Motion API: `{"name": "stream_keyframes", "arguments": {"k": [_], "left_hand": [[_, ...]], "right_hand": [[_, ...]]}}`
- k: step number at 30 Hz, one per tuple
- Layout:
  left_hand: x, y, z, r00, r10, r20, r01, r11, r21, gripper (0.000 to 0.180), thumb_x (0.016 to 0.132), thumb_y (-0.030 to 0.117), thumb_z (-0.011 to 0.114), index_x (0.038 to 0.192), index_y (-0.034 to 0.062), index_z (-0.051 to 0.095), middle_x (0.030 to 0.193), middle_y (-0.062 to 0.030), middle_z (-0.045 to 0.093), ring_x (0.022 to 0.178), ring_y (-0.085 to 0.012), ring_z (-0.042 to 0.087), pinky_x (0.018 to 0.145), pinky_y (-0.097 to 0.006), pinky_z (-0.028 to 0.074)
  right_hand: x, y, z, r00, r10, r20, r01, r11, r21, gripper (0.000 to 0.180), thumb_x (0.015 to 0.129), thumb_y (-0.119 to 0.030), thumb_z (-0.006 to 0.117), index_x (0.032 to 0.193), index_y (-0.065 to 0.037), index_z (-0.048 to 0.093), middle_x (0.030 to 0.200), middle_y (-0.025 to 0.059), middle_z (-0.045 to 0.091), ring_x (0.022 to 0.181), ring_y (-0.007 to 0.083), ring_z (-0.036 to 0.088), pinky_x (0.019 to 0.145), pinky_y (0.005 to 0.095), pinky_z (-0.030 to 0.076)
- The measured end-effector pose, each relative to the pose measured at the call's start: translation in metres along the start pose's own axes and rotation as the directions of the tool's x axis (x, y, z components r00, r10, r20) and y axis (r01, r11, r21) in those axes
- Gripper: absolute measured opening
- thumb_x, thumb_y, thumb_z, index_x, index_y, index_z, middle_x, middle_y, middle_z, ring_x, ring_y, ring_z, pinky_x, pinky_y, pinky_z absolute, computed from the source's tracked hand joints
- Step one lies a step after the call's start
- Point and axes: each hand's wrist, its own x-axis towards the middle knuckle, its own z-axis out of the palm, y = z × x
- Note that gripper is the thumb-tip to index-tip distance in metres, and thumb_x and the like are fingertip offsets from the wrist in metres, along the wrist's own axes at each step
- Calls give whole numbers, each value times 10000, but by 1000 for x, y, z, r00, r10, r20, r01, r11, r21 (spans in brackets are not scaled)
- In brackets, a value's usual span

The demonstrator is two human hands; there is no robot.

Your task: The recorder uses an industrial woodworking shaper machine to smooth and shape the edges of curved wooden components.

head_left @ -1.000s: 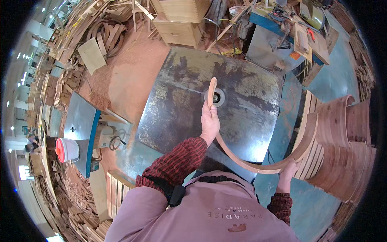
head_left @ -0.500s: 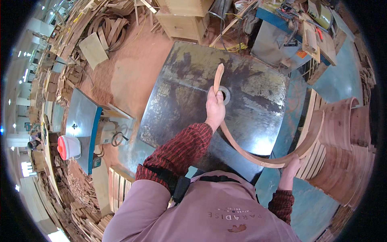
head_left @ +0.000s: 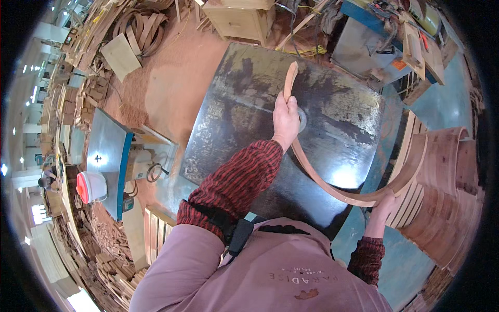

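A long curved wooden strip (head_left: 332, 190), bent like a hoop piece, spans from the middle of the dark metal table (head_left: 244, 130) to the right. My left hand (head_left: 286, 120) is closed round it near its far end, beside a round metal ring (head_left: 302, 119) in the tabletop. The strip's tip sticks out beyond my fingers. Lower on the right, my right hand (head_left: 385, 204) grips the same strip along its bend. The strip's other end rises past that hand, in front of stacked curved panels (head_left: 442, 161).
Slatted wood (head_left: 408, 205) stands behind my right hand. To the left is a blue-edged machine table (head_left: 106, 156) with a white bucket (head_left: 92, 187) with a red lid. A wooden cabinet (head_left: 236, 23) stands at the far side, and a second machine (head_left: 358, 52) at the far right.
My left hand and the strip's far end have moved slightly farther away and to the right over the table. My right hand has shifted slightly up and right, still holding the strip.
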Motion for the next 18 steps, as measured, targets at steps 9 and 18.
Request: {"name": "stream_keyframes", "arguments": {"k": [9,18], "left_hand": [[37,5,-1,1000,1,-10,-1,1000,19,292,1060,219,488,1194,-33,548,985,-272,637,944,-480,622,843,-514,480],[92,-5,-7,997,40,-68,-38,999,21,294,1051,228,522,1160,-42,566,971,-279,651,943,-482,640,842,-514,492]], "right_hand": [[27,4,29,999,33,3,-33,999,18,391,874,-14,560,1260,28,512,1003,93,571,815,201,599,704,317,502],[47,-7,94,999,30,-31,-33,996,-88,454,883,-8,589,1315,107,508,1156,172,621,961,271,659,813,379,543]]}}
